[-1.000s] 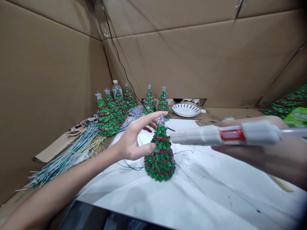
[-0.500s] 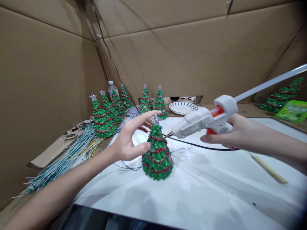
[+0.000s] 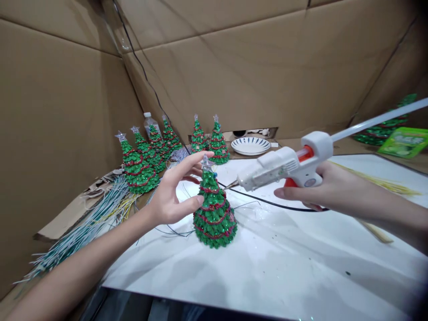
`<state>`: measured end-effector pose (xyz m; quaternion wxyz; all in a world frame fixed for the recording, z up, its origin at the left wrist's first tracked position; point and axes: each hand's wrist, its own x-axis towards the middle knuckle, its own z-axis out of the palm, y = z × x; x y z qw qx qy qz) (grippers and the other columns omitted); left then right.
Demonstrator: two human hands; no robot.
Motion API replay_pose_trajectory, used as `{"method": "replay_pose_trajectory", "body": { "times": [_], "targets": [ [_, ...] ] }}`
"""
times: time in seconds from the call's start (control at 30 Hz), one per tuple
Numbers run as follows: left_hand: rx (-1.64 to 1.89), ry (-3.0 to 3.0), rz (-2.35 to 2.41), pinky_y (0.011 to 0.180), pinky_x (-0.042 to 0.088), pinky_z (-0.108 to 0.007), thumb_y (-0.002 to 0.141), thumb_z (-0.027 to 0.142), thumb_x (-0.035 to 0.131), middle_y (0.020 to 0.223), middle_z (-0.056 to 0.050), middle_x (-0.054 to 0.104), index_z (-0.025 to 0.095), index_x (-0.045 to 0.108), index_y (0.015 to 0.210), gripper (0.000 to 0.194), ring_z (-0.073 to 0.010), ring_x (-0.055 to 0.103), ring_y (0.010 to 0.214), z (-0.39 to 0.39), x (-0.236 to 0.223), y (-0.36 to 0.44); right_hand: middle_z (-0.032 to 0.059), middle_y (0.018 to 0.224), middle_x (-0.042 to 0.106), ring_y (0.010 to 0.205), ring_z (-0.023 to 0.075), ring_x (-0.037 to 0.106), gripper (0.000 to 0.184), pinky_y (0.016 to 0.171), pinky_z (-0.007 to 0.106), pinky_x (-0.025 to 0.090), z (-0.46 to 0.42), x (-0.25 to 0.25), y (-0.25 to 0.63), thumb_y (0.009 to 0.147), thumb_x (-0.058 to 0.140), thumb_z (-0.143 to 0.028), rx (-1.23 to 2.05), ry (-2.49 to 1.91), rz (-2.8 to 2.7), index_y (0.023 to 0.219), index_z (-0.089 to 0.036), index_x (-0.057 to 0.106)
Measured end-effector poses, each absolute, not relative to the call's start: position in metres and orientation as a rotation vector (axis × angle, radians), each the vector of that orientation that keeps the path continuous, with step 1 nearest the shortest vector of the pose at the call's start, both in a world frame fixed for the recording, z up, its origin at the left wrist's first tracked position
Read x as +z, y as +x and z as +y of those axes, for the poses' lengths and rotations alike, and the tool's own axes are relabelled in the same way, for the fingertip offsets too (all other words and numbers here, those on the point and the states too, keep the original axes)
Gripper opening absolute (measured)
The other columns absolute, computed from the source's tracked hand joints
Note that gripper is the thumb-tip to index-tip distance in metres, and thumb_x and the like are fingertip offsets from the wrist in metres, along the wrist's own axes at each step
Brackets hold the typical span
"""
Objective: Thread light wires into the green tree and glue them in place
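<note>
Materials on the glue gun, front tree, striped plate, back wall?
Glue gun: probably hard plastic, smooth white with slight sheen; its pointed tip looks metallic, from the grey shine.
Front tree: glittery green ruffles, perhaps tinsel or foil-like plastic; can't tell which.
Striped plate: likely glazed ceramic, smooth and white; plastic possible.
Back wall: cardboard, matte brown with straight creases.
</note>
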<state>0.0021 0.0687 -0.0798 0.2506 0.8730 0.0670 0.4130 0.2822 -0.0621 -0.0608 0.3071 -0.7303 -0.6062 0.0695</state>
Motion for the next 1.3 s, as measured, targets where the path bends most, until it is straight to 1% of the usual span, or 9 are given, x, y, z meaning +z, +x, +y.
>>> {"method": "replay_pose_trajectory", "body": {
  "times": [0.1,0.27,0.43,0.5,0.63,0.83,1.03,1.2,1.3],
  "targets": [
    [1.119,2.381,0.183,0.075,0.058,-0.031,0.076,0.038,0.068,0.139,-0.007,0.054,0.029,0.048,0.139,0.067,-0.0196,0.061,0.096,0.069,-0.08,0.002,-0.0043,0.051,0.051,0.044,0.0115,0.049,0.034,0.042,0.025,0.039,-0.061,-0.057,0.273,0.067,0.068,-0.053,0.497,-1.915,-1.568,0.063,-0.022,0.055],
    [1.134,2.389,0.185,0.074,0.059,-0.032,0.075,0.038,0.067,0.138,-0.007,0.055,0.028,0.048,0.138,0.067,-0.0199,0.061,0.095,0.069,-0.08,0.003,-0.0049,0.055,0.054,0.048,0.0107,0.047,0.032,0.046,0.024,0.035,-0.057,-0.056,0.264,0.068,0.068,-0.051,0.356,-1.864,-1.611,0.066,-0.022,0.056],
    [1.135,2.38,0.147,0.075,0.058,-0.03,0.074,0.034,0.068,0.138,-0.006,0.055,0.03,0.048,0.139,0.068,-0.0187,0.06,0.094,0.069,-0.081,0.003,-0.0007,0.067,0.063,0.058,0.015,0.054,0.033,0.053,0.027,0.041,-0.06,-0.056,0.263,0.067,0.068,-0.054,0.221,-1.827,-1.617,0.074,-0.022,0.065],
    [1.13,2.368,0.138,0.076,0.058,-0.03,0.073,0.033,0.068,0.139,-0.006,0.054,0.029,0.048,0.139,0.068,-0.0184,0.059,0.094,0.07,-0.081,0.003,-0.0006,0.068,0.063,0.058,0.0144,0.054,0.032,0.053,0.027,0.042,-0.061,-0.056,0.264,0.067,0.069,-0.052,0.288,-1.811,-1.635,0.076,-0.022,0.065],
    [1.118,2.37,0.155,0.076,0.057,-0.03,0.072,0.031,0.067,0.136,-0.006,0.056,0.029,0.048,0.139,0.069,-0.0187,0.059,0.095,0.069,-0.08,0.003,-0.0032,0.058,0.055,0.048,0.012,0.049,0.036,0.045,0.025,0.039,-0.058,-0.056,0.268,0.066,0.07,-0.055,0.544,-1.922,-1.581,0.074,-0.021,0.059],
    [1.094,2.365,0.177,0.076,0.057,-0.029,0.073,0.028,0.065,0.137,-0.005,0.054,0.029,0.048,0.139,0.068,-0.0188,0.059,0.097,0.067,-0.078,0.002,-0.0056,0.048,0.046,0.044,0.0129,0.045,0.041,0.042,0.026,0.035,-0.056,-0.06,0.275,0.061,0.071,-0.059,0.463,-2.026,-1.493,0.078,-0.024,0.06],
    [1.098,2.369,0.149,0.077,0.056,-0.027,0.074,0.025,0.064,0.132,-0.002,0.056,0.034,0.045,0.141,0.07,-0.0162,0.058,0.094,0.068,-0.079,0.001,-0.0048,0.057,0.054,0.045,0.0108,0.047,0.032,0.042,0.024,0.038,-0.056,-0.06,0.272,0.065,0.07,-0.052,0.494,-1.834,-1.619,0.074,-0.023,0.059],
    [1.087,2.368,0.158,0.078,0.055,-0.027,0.073,0.023,0.064,0.128,-0.002,0.058,0.035,0.045,0.14,0.071,-0.0164,0.058,0.094,0.069,-0.08,0.001,-0.0053,0.049,0.051,0.042,0.01,0.045,0.036,0.039,0.022,0.035,-0.053,-0.057,0.269,0.064,0.072,-0.055,0.556,-1.928,-1.496,0.069,-0.022,0.057],
    [1.084,2.37,0.158,0.078,0.055,-0.028,0.074,0.024,0.064,0.127,-0.003,0.058,0.035,0.044,0.141,0.071,-0.0173,0.058,0.095,0.068,-0.08,0.001,-0.0044,0.045,0.049,0.041,0.0109,0.047,0.04,0.038,0.023,0.038,-0.054,-0.06,0.276,0.071,0.065,-0.061,0.351,-1.958,-1.575,0.066,-0.022,0.057]
  ]
}}
